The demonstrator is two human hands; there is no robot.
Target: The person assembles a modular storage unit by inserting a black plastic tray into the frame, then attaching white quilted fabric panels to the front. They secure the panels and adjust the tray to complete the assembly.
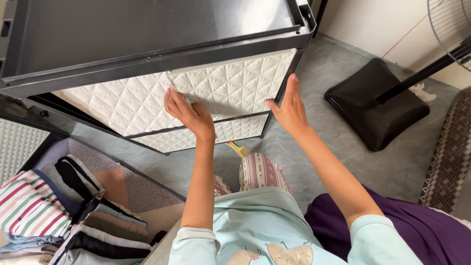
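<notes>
Floor [314, 147]: grey mottled surface lying under everything in view.
Drawer cabinet [147, 64]: dark-framed unit with white quilted fronts, standing on the floor at upper left.
Fan base [375, 105]: black, sitting on the floor at right.
Woven rug [449, 157]: lying along the right edge.
Open drawer [142, 191]: resting at lower left, holding folded clothes [34, 208].

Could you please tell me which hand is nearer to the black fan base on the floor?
Right. The right hand rests at the drawer's right edge, toward the fan base; the left hand is farther left.
</notes>
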